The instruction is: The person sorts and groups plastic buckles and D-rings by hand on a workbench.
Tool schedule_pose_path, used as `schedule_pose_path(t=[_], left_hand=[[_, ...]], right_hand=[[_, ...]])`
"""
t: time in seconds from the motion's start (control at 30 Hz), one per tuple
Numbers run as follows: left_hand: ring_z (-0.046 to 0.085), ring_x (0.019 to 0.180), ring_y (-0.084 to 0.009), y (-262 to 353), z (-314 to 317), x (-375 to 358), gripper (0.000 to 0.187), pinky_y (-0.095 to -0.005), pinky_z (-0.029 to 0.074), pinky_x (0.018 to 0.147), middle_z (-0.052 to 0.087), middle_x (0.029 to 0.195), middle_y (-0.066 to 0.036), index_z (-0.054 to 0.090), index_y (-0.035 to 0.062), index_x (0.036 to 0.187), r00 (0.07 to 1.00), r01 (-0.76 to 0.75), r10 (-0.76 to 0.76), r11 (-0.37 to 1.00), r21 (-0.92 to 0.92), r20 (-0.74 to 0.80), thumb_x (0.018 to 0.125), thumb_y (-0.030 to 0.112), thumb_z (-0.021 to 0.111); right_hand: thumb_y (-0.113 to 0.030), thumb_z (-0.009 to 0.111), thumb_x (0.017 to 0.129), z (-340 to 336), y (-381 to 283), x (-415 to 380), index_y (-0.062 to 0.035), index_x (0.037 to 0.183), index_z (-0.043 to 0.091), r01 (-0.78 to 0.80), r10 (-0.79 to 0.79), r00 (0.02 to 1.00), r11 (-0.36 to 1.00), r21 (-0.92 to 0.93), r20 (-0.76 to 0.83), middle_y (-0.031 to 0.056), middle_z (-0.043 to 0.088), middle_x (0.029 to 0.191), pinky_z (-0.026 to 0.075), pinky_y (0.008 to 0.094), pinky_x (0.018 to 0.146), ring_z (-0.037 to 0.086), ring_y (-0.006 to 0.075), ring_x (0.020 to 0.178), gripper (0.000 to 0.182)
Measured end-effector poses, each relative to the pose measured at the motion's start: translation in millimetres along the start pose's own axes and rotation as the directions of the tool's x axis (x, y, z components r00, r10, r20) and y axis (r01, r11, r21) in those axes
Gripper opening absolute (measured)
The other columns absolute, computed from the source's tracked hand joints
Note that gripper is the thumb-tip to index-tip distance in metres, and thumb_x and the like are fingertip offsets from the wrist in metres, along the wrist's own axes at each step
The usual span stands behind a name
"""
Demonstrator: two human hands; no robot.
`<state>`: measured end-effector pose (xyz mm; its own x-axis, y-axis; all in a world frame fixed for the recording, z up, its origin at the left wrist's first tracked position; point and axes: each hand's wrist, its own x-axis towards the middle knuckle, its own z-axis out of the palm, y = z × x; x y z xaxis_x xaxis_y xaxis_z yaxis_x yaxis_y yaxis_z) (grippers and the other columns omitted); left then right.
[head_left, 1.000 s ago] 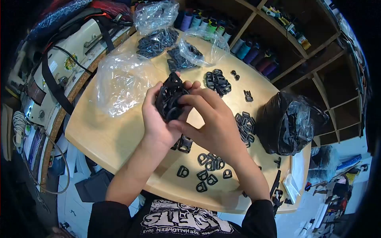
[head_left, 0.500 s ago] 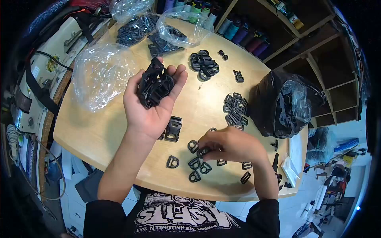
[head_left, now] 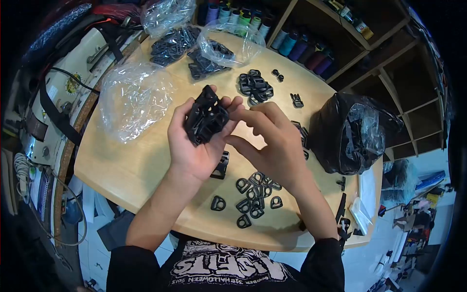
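Here, left hand point(head_left: 192, 152) cupped around glossy black plastic pieces point(head_left: 206, 119), right hand point(head_left: 278, 143) arched, thumb and fingers apart, smooth tabletop point(head_left: 126, 168)

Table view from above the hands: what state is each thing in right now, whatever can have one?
Left hand: cupped, holding black plastic parts
Right hand: thumb and fingers apart
Black bag: upright, bulging
Clear bag: crumpled, lying down
D-shaped rings: loose, some overlapping
Pronged buckle piece: unfastened
Thread spools: upright, wound
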<state>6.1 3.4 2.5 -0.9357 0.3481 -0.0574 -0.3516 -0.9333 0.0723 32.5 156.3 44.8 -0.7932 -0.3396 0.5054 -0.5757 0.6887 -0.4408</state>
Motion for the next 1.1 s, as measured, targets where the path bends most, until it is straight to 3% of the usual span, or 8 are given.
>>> schedule_pose_path(t=[0.13, 0.3, 0.47, 0.6, 0.87, 1.0, 1.07, 1.1], left_hand=[[0.052, 0.114, -0.0363, -1, -3, 1, 0.039, -0.0442, 0.045, 0.100, 0.057, 0.107, -0.021, 0.049, 0.0010, 0.120, 1.000, 0.004, -0.004, 1.000, -0.013, 0.012, 0.095, 0.028, 0.038], [0.051, 0.116, -0.0364, -2, -5, 0, 0.040, -0.0439, 0.046, 0.099, 0.056, 0.113, -0.022, 0.048, 0.0014, 0.122, 0.999, 0.012, -0.013, 1.000, 0.015, 0.046, 0.095, 0.029, 0.037], [0.051, 0.118, -0.0351, -8, -4, -1, 0.042, -0.0438, 0.046, 0.098, 0.054, 0.120, -0.023, 0.046, 0.0028, 0.126, 0.999, 0.036, -0.036, 0.997, 0.065, 0.001, 0.095, 0.030, 0.036], [0.043, 0.126, -0.0361, -11, -11, 0, 0.046, -0.0445, 0.040, 0.104, 0.049, 0.128, -0.024, 0.042, 0.0028, 0.131, 0.995, 0.079, -0.081, 0.996, 0.031, 0.054, 0.095, 0.031, 0.036], [0.044, 0.125, -0.0372, -13, -11, 1, 0.044, -0.0460, 0.039, 0.105, 0.050, 0.126, -0.024, 0.043, 0.0019, 0.130, 0.997, 0.072, -0.072, 0.997, 0.030, 0.019, 0.095, 0.027, 0.037], [0.045, 0.123, -0.0389, -11, -10, 1, 0.041, -0.0480, 0.037, 0.107, 0.051, 0.123, -0.026, 0.044, -0.0002, 0.128, 0.996, 0.077, -0.074, 0.995, -0.057, 0.050, 0.095, 0.023, 0.038], [0.046, 0.122, -0.0392, -10, -10, 2, 0.040, -0.0484, 0.037, 0.107, 0.052, 0.122, -0.026, 0.044, -0.0011, 0.127, 0.996, 0.084, -0.080, 0.991, -0.101, 0.038, 0.095, 0.022, 0.038], [0.047, 0.121, -0.0387, -9, -11, 2, 0.040, -0.0477, 0.039, 0.107, 0.052, 0.122, -0.026, 0.045, -0.0017, 0.127, 0.995, 0.089, -0.084, 0.991, -0.102, 0.057, 0.095, 0.021, 0.039]], right_hand=[[-0.013, 0.075, 0.072, 9, -3, 10, -0.0084, 0.104, 0.063, -0.062, 0.062, 0.998, 0.998, 0.022, -0.016, 0.0087, 0.057, 0.096, 0.052, 0.0353, 0.064, 0.062, 0.0266, 0.072, 0.035], [-0.011, 0.072, 0.074, 10, -6, 9, -0.0030, 0.096, 0.067, -0.132, 0.134, 0.989, 0.990, 0.040, -0.055, 0.0119, 0.060, 0.083, 0.051, 0.0349, 0.064, 0.062, 0.0263, 0.070, 0.024], [-0.012, 0.069, 0.078, 1, -16, 14, 0.0007, 0.082, 0.069, -0.502, 0.493, 0.865, 0.857, 0.116, 0.094, 0.0136, 0.065, 0.067, 0.050, 0.0328, 0.061, 0.064, 0.0238, 0.061, 0.013], [-0.014, 0.068, 0.079, 3, -6, 12, 0.0025, 0.083, 0.068, -0.532, 0.513, 0.845, 0.835, 0.140, 0.151, 0.0142, 0.066, 0.067, 0.050, 0.0323, 0.060, 0.064, 0.0230, 0.059, 0.017], [-0.020, 0.069, 0.076, -4, 10, 4, 0.0036, 0.079, 0.066, -0.590, 0.597, 0.794, 0.709, 0.385, 0.117, 0.0029, 0.056, 0.058, 0.038, 0.0243, 0.050, 0.047, 0.0064, 0.054, 0.024], [-0.013, 0.065, 0.078, -38, 8, -11, 0.0011, 0.079, 0.065, -0.724, 0.659, 0.680, 0.533, 0.438, 0.322, -0.0039, 0.054, 0.062, 0.034, 0.0210, 0.050, 0.044, 0.0023, 0.058, 0.014], [-0.011, 0.063, 0.078, -41, 18, -32, 0.0000, 0.077, 0.065, -0.717, 0.499, 0.697, 0.505, 0.481, 0.515, -0.0038, 0.055, 0.061, 0.036, 0.0216, 0.050, 0.046, 0.0023, 0.057, 0.012], [-0.013, 0.063, 0.078, -44, 23, -42, -0.0017, 0.078, 0.065, -0.719, 0.432, 0.656, 0.606, 0.340, 0.618, -0.0010, 0.057, 0.060, 0.038, 0.0223, 0.050, 0.049, 0.0033, 0.055, 0.011]])
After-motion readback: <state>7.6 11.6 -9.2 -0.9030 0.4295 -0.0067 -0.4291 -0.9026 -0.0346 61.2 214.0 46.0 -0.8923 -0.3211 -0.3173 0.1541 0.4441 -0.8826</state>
